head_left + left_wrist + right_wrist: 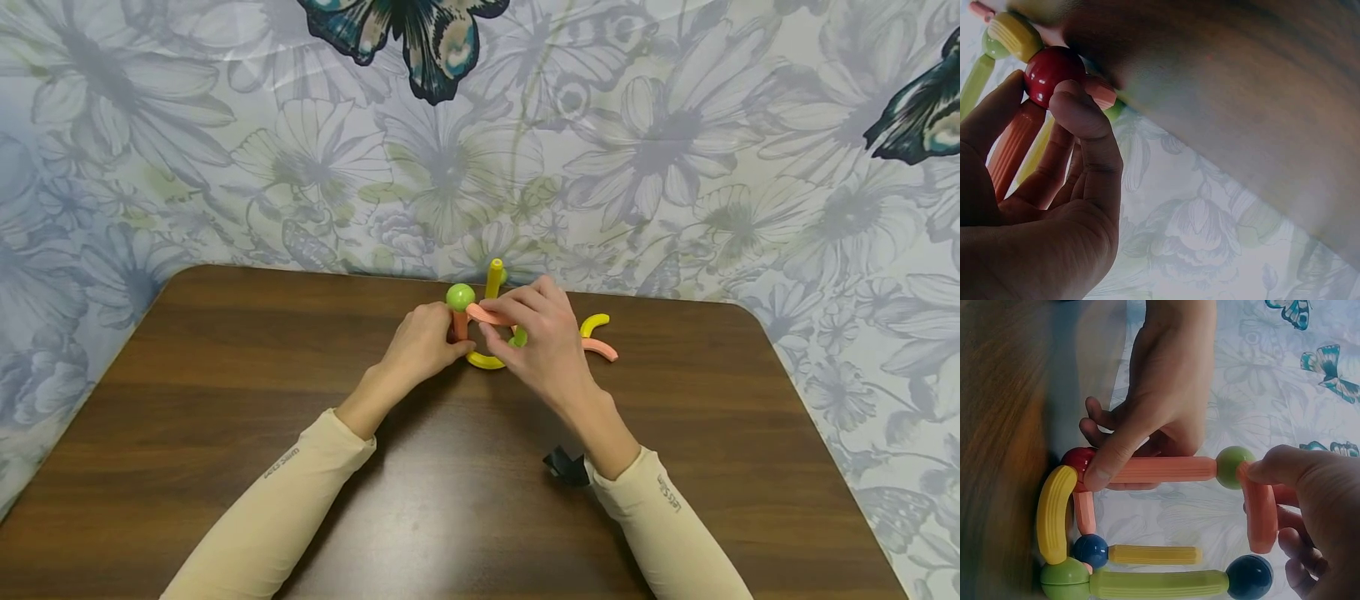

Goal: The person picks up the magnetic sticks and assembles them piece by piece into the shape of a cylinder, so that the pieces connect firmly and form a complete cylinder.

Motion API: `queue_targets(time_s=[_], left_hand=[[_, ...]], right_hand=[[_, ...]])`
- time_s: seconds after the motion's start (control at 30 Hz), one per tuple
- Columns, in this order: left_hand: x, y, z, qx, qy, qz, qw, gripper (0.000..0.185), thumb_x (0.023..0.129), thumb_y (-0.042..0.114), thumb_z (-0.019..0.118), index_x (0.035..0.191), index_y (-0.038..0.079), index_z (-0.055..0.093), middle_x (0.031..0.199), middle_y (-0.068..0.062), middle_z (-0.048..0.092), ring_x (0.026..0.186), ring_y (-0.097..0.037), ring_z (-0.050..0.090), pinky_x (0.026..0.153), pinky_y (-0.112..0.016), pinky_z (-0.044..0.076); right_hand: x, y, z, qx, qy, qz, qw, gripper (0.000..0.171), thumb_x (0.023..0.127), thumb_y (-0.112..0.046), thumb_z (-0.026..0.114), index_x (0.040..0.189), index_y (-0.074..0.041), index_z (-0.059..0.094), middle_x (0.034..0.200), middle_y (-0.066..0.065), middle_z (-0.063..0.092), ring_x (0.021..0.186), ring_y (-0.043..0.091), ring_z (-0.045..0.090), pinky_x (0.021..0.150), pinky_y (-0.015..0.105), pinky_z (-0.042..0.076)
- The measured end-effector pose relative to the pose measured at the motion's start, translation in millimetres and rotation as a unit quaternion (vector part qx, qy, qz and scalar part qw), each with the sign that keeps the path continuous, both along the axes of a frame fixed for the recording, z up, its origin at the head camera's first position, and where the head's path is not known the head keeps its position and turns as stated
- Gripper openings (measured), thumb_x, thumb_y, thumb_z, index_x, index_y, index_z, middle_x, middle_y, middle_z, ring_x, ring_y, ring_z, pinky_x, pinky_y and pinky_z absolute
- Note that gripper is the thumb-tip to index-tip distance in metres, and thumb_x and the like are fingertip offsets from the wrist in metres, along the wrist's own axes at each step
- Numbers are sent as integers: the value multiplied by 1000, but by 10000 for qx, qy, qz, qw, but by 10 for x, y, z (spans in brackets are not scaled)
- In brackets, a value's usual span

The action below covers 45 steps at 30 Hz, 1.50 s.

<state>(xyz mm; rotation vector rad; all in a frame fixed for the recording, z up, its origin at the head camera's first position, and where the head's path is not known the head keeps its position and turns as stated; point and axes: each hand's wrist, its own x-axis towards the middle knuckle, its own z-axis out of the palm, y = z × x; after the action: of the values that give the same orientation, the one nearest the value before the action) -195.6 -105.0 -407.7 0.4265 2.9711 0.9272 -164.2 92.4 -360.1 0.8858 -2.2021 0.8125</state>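
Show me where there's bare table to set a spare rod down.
Bare table lies left of the left hand, and right of the loose curved pieces toward the right edge. It is crowded around the rod-and-ball build between both hands.

two loose curved rods (600,337) lie right of the structure (480,329).

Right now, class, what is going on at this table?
A person is building a frame from rods and balls on the table. The left hand holds the upright orange rod near the red ball. The right hand pinches a curved orange piece against the green ball on top.
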Motion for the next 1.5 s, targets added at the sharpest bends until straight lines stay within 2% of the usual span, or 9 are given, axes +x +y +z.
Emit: queue_targets(time_s=[0.37, 0.6, 0.8, 0.93, 1.13, 1.27, 1.37, 1.5], left_hand=[[-5, 1, -7, -106, 75, -73, 9999, 24, 85, 23, 89, 82, 14, 67, 81, -2, 64, 74, -20, 60, 66, -37, 50], [-4, -9, -5, -82, 114, -124, 9998, 24, 86, 23, 88, 84, 15, 65, 82, -2, 65, 76, -20, 62, 68, -38, 51], [-5, -20, -9, -84, 128, -118, 9998, 24, 85, 23, 89, 83, 15, 66, 81, -2, 64, 76, -20, 61, 68, -37, 51], [-10, -20, -7, -114, 162, -118, 9997, 25, 85, 23, 90, 83, 14, 67, 82, -3, 65, 77, -21, 62, 70, -40, 52], [-23, -25, -7, -144, 199, -120, 9996, 25, 84, 24, 90, 84, 14, 68, 86, -7, 69, 81, -26, 66, 74, -44, 54], [-29, -48, -10, -25, 208, -145, 9997, 24, 85, 22, 90, 84, 17, 66, 86, -5, 69, 82, -25, 64, 74, -43, 53], [-38, -72, -14, 77, 189, -118, 9997, 24, 86, 20, 89, 83, 18, 65, 85, -5, 68, 81, -24, 61, 72, -42, 50], [-51, -106, -3, 121, 176, -105, 9997, 25, 86, 18, 89, 84, 17, 64, 85, -7, 69, 81, -24, 59, 73, -42, 48]], right_hand=[[-81, 86, -17, 24, -86, 214, 9997, 24, 85, -10, 88, 107, -8, 80, 97, 3, 79, 85, 23, 52, 79, 40, 42], [-128, 124, -33, -56, -164, 310, 9994, 29, 84, -14, 90, 110, -8, 79, 96, 3, 79, 86, 23, 50, 80, 42, 36], [-142, 138, -59, -169, -143, 332, 9992, 28, 85, -17, 90, 110, -9, 79, 97, 2, 79, 89, 23, 53, 84, 42, 39], [-140, 191, -63, -473, -40, 331, 9983, 32, 84, -19, 91, 113, -9, 79, 101, 3, 78, 93, 24, 56, 88, 39, 43], [-153, 312, -48, -1184, 66, -84, 9929, 24, 95, -19, 79, 116, -7, 77, 107, 6, 77, 90, 29, 60, 85, 32, 45], [-188, 375, -101, -1635, -15, -431, 9856, 20, 99, -10, 70, 117, -7, 77, 108, 6, 78, 87, 25, 62, 84, 31, 48], [-224, 411, -161, -1767, -214, -577, 9823, 23, 98, -1, 68, 118, -6, 76, 106, 7, 78, 84, 22, 63, 83, 31, 49], [-269, 441, -244, -1708, -709, -761, 9798, 25, 95, 4, 68, 117, -5, 75, 104, 8, 78, 84, 20, 65, 82, 30, 51]])
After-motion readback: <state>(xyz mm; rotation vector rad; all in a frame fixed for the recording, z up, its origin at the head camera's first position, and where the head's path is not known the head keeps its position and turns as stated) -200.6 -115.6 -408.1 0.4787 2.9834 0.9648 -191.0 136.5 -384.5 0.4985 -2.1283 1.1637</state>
